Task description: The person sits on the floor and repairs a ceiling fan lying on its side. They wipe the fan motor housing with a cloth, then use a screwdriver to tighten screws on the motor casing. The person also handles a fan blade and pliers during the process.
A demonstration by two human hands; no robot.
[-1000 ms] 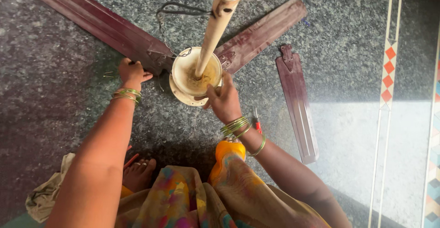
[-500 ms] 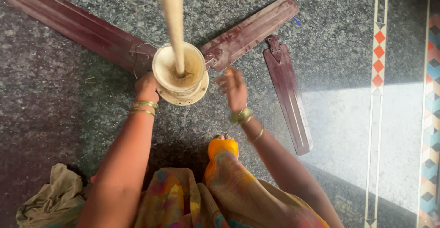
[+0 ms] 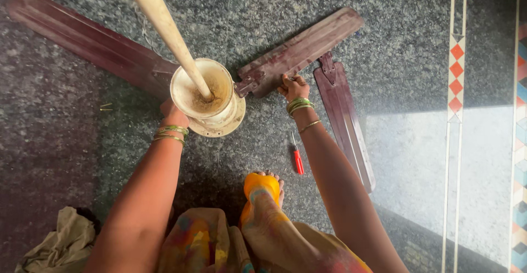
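From the head view we look straight down on a ceiling fan lying on a dark speckled floor (image 3: 395, 48), its cream motor housing (image 3: 207, 98) open side up with dusty grime inside and the cream downrod (image 3: 164, 29) rising toward us.

We judge the main risk to be tipping: the housing rests on a narrow base with a long rod above it, so a pull on 1 blade could rock it over if our left hand slackens. The attached blade (image 3: 299, 53) under our right hand could also swing and scrape the floor or strike the loose blade (image 3: 345, 122) lying just beside it. The red-handled screwdriver (image 3: 297, 156) lies near our bare foot (image 3: 269, 182), where a shift of the foot could knock it away.

Our left hand (image 3: 171, 111) is pressed against the near side of the housing; the cup hides most of the fingers, so we cannot tell how far they curl. Our right hand (image 3: 293, 88) is closed over the near edge of the attached blade close to its bracket (image 3: 250, 83), fingers folded down on it. A 2nd attached blade (image 3: 88, 40) runs off to the upper left. A crumpled cloth (image 3: 57, 245) lies by our left elbow.
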